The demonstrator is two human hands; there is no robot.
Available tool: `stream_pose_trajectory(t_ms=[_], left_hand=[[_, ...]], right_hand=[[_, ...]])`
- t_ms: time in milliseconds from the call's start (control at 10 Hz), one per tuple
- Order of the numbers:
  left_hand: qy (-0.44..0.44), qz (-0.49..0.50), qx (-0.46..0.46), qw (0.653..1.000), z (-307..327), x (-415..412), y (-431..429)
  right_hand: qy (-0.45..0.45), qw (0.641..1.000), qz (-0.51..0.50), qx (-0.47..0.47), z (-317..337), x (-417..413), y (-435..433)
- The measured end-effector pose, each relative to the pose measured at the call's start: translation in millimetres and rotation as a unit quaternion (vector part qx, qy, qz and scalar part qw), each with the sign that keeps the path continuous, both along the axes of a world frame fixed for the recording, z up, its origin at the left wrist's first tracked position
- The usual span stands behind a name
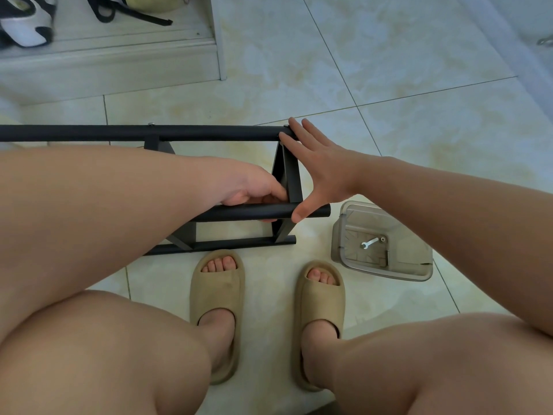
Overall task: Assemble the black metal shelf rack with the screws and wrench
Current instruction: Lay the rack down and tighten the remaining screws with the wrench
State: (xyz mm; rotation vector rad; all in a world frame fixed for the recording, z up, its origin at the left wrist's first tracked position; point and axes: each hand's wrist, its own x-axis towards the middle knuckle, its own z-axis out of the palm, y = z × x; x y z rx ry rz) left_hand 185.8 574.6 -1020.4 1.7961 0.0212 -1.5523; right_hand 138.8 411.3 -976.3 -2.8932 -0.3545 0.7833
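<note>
The black metal shelf rack [209,133] stands on the tiled floor in front of my knees, with long round tubes joined by flat end brackets. My left hand [254,187] curls its fingers round the near upper tube [254,211]. My right hand [317,169] is spread flat against the right end of the rack, fingertips on the far tube's end and thumb on the near tube. Small screw heads show on top of the far tube [151,124]. A small silver wrench [369,242] lies in a clear plastic container [419,265] at the right.
My feet in tan slippers [217,310] stand just behind the rack. A low white step or shelf [119,55] with shoes on it sits at the far left. Open floor tiles [389,70] lie beyond the rack.
</note>
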Motion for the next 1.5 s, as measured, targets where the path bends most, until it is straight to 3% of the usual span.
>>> stream_pose_trajectory(t_ms=[1500], left_hand=[[0.050,0.006,-0.013,0.999,-2.4,3.5,3.5]], right_hand=[[0.006,1.000,-0.004,0.000,-0.8,0.6,-0.6]])
